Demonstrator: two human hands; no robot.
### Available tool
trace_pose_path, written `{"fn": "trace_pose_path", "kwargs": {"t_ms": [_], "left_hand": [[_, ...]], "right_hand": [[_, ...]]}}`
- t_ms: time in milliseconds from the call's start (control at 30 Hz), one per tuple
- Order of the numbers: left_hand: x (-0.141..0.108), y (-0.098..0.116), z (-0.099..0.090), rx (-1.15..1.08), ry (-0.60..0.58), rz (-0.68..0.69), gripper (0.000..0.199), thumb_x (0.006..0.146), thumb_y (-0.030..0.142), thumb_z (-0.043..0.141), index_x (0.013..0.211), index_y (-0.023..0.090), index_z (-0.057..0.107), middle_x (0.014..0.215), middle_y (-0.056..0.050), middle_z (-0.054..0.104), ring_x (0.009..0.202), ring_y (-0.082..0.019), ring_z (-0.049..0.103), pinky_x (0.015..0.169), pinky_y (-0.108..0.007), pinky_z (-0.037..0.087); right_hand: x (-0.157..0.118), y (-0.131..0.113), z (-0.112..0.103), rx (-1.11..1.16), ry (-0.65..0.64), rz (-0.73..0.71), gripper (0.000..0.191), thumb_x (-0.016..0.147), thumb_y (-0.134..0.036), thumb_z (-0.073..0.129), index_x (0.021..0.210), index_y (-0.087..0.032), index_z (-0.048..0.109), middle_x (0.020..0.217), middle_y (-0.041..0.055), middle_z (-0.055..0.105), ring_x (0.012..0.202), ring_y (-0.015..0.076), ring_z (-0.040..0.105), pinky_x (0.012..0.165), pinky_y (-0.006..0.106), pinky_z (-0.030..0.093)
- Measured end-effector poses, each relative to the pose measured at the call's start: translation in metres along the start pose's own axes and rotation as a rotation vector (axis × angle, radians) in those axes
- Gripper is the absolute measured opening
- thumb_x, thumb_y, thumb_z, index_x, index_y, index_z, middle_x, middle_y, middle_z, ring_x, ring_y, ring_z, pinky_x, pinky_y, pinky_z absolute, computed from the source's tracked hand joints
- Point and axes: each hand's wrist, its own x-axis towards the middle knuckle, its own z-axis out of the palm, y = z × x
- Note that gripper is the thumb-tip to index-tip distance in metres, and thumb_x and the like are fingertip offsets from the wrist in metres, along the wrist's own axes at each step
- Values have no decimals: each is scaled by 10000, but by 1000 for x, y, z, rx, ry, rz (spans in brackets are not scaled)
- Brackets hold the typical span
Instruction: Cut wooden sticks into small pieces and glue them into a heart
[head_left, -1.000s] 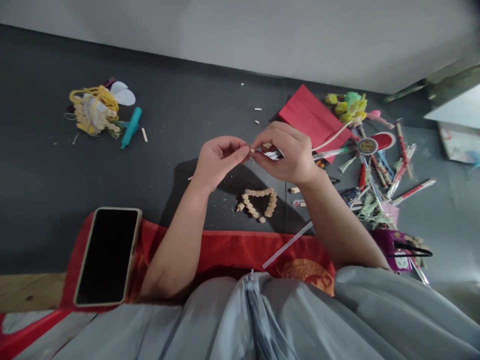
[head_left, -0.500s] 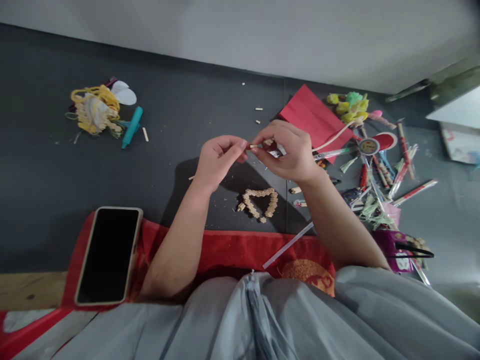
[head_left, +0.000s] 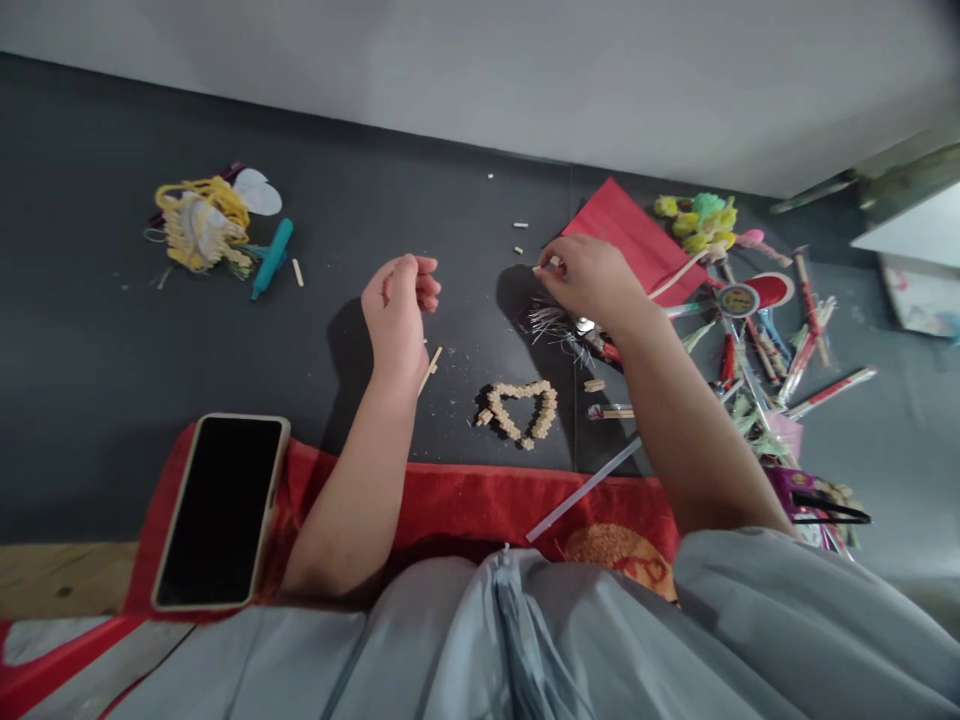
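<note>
My left hand (head_left: 397, 310) hovers over the dark table with its fingers curled in and the thumb against them; whatever they may hold is hidden. Thin pale wooden sticks (head_left: 430, 370) lie by its wrist. My right hand (head_left: 596, 280) is closed in a pinch, with a tiny pale wooden piece (head_left: 537, 269) at the fingertips and another pale bit within the curled fingers. Below the hands lies a heart-shaped outline of small wooden pieces (head_left: 541, 388). Clear thread ends (head_left: 555, 322) and a partly covered red-handled tool (head_left: 606, 348) lie under the right hand.
Red paper (head_left: 622, 235) lies behind my right hand, beside a heap of tassels and wrapped sticks (head_left: 757, 330). Yellow yarn (head_left: 206, 205) and a teal marker-like tube (head_left: 271, 258) are at left. A phone (head_left: 217, 510) and glue stick (head_left: 581, 492) lie in front.
My hands have come apart from where their fingertips met on a small piece. The left moved left, the right slightly right, uncovering more of the table and threads.
</note>
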Motion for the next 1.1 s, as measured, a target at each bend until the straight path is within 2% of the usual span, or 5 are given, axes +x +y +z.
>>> {"fn": "trace_pose_path", "kwargs": {"t_ms": [267, 633, 867, 1033, 1100], "left_hand": [[2, -3, -2, -37, 30, -9, 277, 906, 391, 620, 691, 217, 625, 585, 21, 568, 496, -67, 486, 476, -190, 392], [9, 2, 0, -209, 87, -116, 296, 905, 189, 532, 628, 202, 635, 537, 26, 524, 460, -51, 434, 449, -181, 340], [22, -1, -7, -211, 135, -118, 205, 876, 264, 537, 684, 223, 597, 572, 34, 489, 458, -62, 379, 466, -210, 319], [40, -12, -18, -137, 63, -54, 260, 848, 461, 624, 682, 266, 578, 586, 37, 480, 469, -85, 414, 504, -263, 335], [41, -14, -17, -139, 111, -51, 256, 876, 417, 574, 670, 266, 585, 565, 34, 477, 456, -82, 391, 493, -263, 326]], "right_hand": [[-2, -6, -12, -46, 91, 56, 96, 873, -236, 535, 869, -207, 627, 881, 128, 692, 867, 297, 634, 789, 444, 489], [-72, -42, -32, 93, 84, 77, 90, 860, -233, 570, 894, -204, 647, 868, 99, 703, 721, 227, 620, 667, 361, 455], [-110, -55, -25, 136, 44, 54, 108, 871, -249, 579, 904, -205, 672, 831, 75, 718, 730, 230, 638, 711, 364, 481], [-127, -60, -19, 263, 69, 66, 118, 856, -237, 576, 896, -186, 674, 827, 79, 712, 707, 209, 629, 714, 350, 492], [-133, -61, -19, 295, 78, 89, 155, 854, -223, 556, 932, -170, 679, 868, 95, 722, 715, 206, 631, 712, 345, 493]]}}
